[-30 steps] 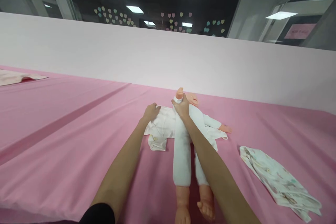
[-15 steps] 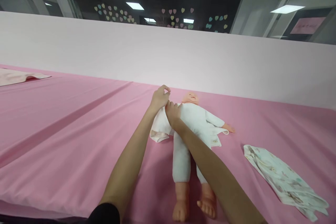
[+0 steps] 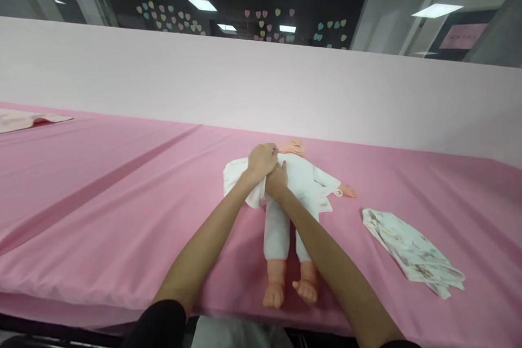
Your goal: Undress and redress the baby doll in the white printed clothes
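A baby doll [image 3: 299, 174] in white clothes lies on its back, head away from me and bare feet toward me. One of its arms stretches out to the right; the other is hidden about my hands. A loose white baby shirt [image 3: 234, 171] spreads to the left of its chest, with a bit of it showing beyond the doll's right side. My left hand [image 3: 262, 160] is closed on the shirt by the doll's shoulder. Just below and touching it, my right hand [image 3: 277, 178] is curled against the doll's side; what its fingers hold is hidden.
Pink sheeting [image 3: 122, 217] covers the padded surface, which has a front edge near me. A folded patterned cloth [image 3: 411, 250] lies to the right. A pale pink cloth [image 3: 28, 119] is at the far left. Behind stands a low white wall [image 3: 163, 76] beneath dark glass.
My left hand has moved right and down over the doll's shoulder, beside my right hand. The shirt's left part now spreads higher and farther left. The view has shifted slightly.
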Demonstrator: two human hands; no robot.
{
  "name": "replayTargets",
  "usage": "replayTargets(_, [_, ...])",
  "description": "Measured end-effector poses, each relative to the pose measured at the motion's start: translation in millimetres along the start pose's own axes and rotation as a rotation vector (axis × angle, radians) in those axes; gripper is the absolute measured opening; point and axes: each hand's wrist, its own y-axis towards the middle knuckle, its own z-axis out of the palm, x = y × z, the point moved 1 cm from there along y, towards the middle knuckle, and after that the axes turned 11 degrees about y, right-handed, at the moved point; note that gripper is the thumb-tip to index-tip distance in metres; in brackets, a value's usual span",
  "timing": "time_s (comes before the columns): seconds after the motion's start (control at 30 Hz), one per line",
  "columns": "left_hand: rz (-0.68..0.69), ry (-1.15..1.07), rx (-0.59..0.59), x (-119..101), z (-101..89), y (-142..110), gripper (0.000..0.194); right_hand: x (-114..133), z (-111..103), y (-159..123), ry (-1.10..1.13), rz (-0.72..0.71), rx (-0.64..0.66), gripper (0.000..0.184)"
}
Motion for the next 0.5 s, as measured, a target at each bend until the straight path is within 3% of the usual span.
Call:
replayTargets(0.13, [-0.079, 0.097, -0.062, 11.6, -5.6, 0.6, 0.043, -18.8, -28.9, -45.4, -0.053, 0.042, -0.111, 0.033])
replayTargets(0.27, [-0.114, 0.071, -0.049, 19.5, -4.5, 2.6, 0.047, -36.4, -47.5, -82.9, 0.024, 0.28, -0.256, 0.051])
replayTargets(0.43, [-0.13, 0.053, -0.089, 23.0, 2.1, 5.5, 0.045, -47.7, -57.9, -101.1, 0.326, 0.52, -0.274, 0.077])
replayTargets(0.5, [-0.142, 0.086, -0.06, 26.4, 5.8, 7.0, 0.046, -51.9, -61.1, -99.6, 0.524, 0.594, -0.252, 0.078])
